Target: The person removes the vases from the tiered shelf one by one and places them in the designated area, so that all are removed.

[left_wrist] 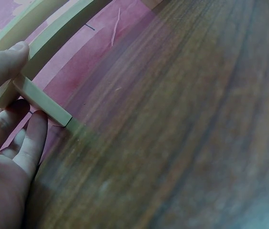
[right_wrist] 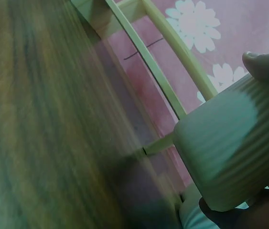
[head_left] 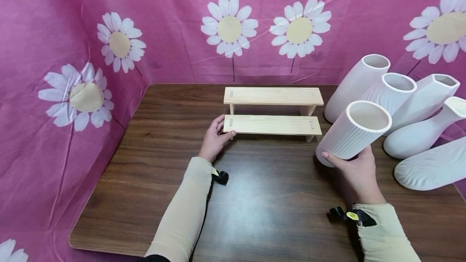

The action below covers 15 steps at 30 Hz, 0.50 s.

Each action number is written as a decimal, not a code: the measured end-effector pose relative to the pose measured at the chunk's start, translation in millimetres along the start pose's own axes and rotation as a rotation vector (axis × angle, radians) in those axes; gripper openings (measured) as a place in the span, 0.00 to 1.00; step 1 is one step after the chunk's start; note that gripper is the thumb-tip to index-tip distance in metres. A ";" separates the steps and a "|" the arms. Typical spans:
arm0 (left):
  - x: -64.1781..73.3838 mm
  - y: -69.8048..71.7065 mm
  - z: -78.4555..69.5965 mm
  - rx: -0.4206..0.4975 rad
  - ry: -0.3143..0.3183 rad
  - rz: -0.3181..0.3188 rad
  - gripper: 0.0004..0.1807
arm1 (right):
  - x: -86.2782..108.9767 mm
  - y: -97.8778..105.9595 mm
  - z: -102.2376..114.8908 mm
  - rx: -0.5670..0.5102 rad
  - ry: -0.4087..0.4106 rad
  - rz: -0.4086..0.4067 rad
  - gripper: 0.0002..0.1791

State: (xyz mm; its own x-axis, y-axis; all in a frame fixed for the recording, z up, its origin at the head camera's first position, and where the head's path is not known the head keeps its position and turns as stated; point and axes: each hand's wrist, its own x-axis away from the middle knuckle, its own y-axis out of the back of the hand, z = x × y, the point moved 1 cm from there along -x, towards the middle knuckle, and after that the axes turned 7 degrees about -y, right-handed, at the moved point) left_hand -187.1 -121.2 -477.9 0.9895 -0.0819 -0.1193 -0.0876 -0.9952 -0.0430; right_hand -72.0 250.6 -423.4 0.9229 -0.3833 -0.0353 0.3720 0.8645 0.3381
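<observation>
A pale two-tier wooden stand (head_left: 272, 124) stands at the middle back of the table. My left hand (head_left: 214, 138) grips the left end of its lower tier; in the left wrist view the thumb lies on the shelf edge (left_wrist: 53, 52) and the fingers curl behind the leg. To the right of the stand, my right hand (head_left: 358, 173) holds a white ribbed cylindrical vase (head_left: 349, 132) low on its body, thumb in front. The right wrist view shows the vase's base (right_wrist: 210, 157) raised off the table, close to the stand's right end.
Several other white vases stand at the right: a tall smooth one (head_left: 356, 84), a swirled one (head_left: 398, 86), an angular one (head_left: 424, 100), a narrow-necked one (head_left: 415, 132) and a wavy one (head_left: 433, 165). A pink floral cloth (head_left: 174, 31) hangs behind the brown table (head_left: 145, 197).
</observation>
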 end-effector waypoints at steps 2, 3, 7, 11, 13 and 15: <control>0.4 0.2 -0.1 -0.003 -0.001 0.003 0.43 | 0.9 1.6 -2.9 0.000 0.004 0.004 0.50; 0.3 0.2 -0.1 -0.004 -0.001 0.004 0.43 | 1.6 2.2 -3.8 -0.002 0.007 0.003 0.50; -0.1 0.3 0.6 -0.007 -0.005 0.005 0.43 | 3.3 5.0 -5.6 -0.010 0.029 -0.001 0.50; -0.1 0.1 0.6 -0.005 -0.004 0.003 0.43 | 4.2 8.5 -7.7 -0.030 0.020 -0.018 0.50; 0.0 0.0 0.4 -0.004 -0.005 0.003 0.43 | 4.4 10.6 -9.2 -0.031 0.012 -0.033 0.50; -0.1 0.2 0.1 -0.006 -0.008 0.001 0.43 | 3.8 12.6 -11.0 -0.039 0.006 -0.041 0.50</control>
State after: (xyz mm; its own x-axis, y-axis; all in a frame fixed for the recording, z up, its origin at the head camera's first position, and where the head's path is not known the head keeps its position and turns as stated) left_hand -187.3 -121.4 -478.0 0.9884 -0.0829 -0.1270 -0.0882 -0.9954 -0.0368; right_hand -62.8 263.6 -429.6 0.9073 -0.4170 -0.0546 0.4132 0.8599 0.2996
